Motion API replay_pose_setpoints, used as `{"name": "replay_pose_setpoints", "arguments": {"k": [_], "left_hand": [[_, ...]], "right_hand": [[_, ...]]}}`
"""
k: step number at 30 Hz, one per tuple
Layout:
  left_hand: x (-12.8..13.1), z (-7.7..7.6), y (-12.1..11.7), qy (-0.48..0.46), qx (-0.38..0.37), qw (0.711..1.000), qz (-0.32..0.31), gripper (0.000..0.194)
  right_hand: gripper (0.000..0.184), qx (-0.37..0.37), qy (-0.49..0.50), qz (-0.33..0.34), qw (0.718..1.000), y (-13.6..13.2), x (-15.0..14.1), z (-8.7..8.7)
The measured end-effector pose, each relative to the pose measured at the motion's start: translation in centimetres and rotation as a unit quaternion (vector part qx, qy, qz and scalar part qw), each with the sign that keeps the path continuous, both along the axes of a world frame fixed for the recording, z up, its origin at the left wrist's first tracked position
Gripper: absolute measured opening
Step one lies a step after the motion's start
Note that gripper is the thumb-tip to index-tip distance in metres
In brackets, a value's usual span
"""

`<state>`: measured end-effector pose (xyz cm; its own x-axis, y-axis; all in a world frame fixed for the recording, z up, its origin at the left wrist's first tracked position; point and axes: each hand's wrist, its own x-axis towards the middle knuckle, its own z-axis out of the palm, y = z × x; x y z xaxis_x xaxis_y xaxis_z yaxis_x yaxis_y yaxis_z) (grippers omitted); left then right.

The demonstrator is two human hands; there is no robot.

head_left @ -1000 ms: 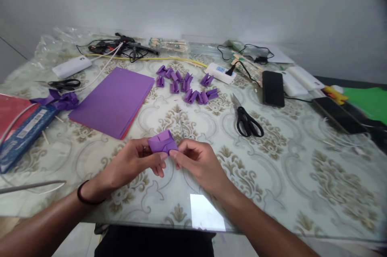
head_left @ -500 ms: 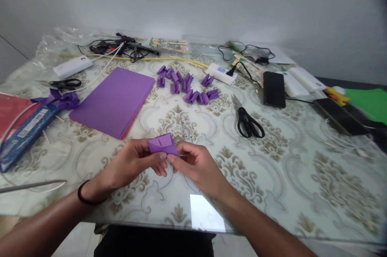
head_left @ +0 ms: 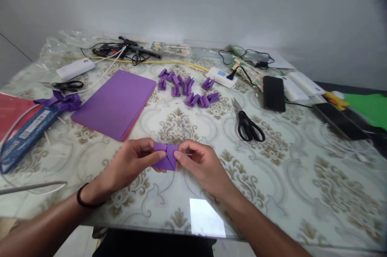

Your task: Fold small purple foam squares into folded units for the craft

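Note:
A small piece of folded purple paper [head_left: 169,163] is held between my two hands above the front of the table. My left hand [head_left: 136,160] pinches its left side, thumb lying across the front face. On the right edge, my right hand [head_left: 199,163] grips it between thumb and fingers. Diagonal creases and a slit between flaps show on the face toward me. Beyond my hands lie several folded purple paper pieces [head_left: 189,86] in a loose group. A stack of purple sheets [head_left: 116,102] rests to the left, with a red sheet beneath.
Black-handled scissors [head_left: 248,126] lie right of centre, blades pointing away. Behind them are a white power strip [head_left: 222,76] and a black phone [head_left: 273,93]. More scissors [head_left: 68,86], a power bank [head_left: 75,69] and a blue box [head_left: 32,136] occupy the left. Glue guns [head_left: 127,50] lie at the back.
The folded purple paper has been turned between my hands, so a different arrangement of flaps faces me. My right hand has shifted its grip to the paper's right edge.

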<state>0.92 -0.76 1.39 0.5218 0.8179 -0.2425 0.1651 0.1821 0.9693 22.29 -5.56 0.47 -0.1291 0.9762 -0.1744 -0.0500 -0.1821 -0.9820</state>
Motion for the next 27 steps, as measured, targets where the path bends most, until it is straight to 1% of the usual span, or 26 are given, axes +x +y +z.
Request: {"name": "replay_pose_setpoints", "arguments": {"k": [4,7,12,15,18,20,23,25,27], "left_hand": [[0.0,0.1,0.0,0.012,-0.034,0.999,-0.024,0.026],[0.0,0.4,-0.1,0.01,-0.044,0.998,-0.04,0.025],[-0.1,0.9,-0.1,-0.004,-0.03,0.997,-0.066,0.03],[-0.1,0.8,-0.1,0.002,-0.028,0.998,-0.062,0.03],[-0.1,0.3,-0.2,0.001,-0.033,0.999,-0.038,0.031],[0.0,0.1,-0.2,-0.005,-0.031,0.999,-0.023,0.032],[0.2,-0.1,-0.4,-0.021,-0.032,0.999,-0.017,0.031],[0.3,-0.2,-0.5,-0.03,-0.036,0.999,-0.015,0.029],[0.3,-0.4,-0.5,-0.032,-0.042,0.999,-0.01,0.029]], "right_hand": [[0.03,0.003,0.002,0.0,1.0,-0.1,-0.1,0.0],[0.027,0.002,-0.001,0.006,1.0,-0.2,-0.2,0.0],[0.022,0.013,-0.018,-0.001,1.0,-0.1,0.0,0.0],[0.021,0.029,-0.03,-0.012,0.999,-0.2,0.0,-0.1],[0.014,0.087,-0.056,-0.053,0.993,-0.5,-0.3,-0.4],[0.016,0.146,-0.093,-0.073,0.982,-0.8,-0.6,-0.6],[0.019,0.225,-0.145,-0.063,0.962,-0.9,-0.8,-0.8],[0.015,0.242,-0.159,-0.05,0.956,-0.9,-0.8,-0.8],[0.011,0.228,-0.154,-0.045,0.96,-0.7,-0.8,-0.8]]}}
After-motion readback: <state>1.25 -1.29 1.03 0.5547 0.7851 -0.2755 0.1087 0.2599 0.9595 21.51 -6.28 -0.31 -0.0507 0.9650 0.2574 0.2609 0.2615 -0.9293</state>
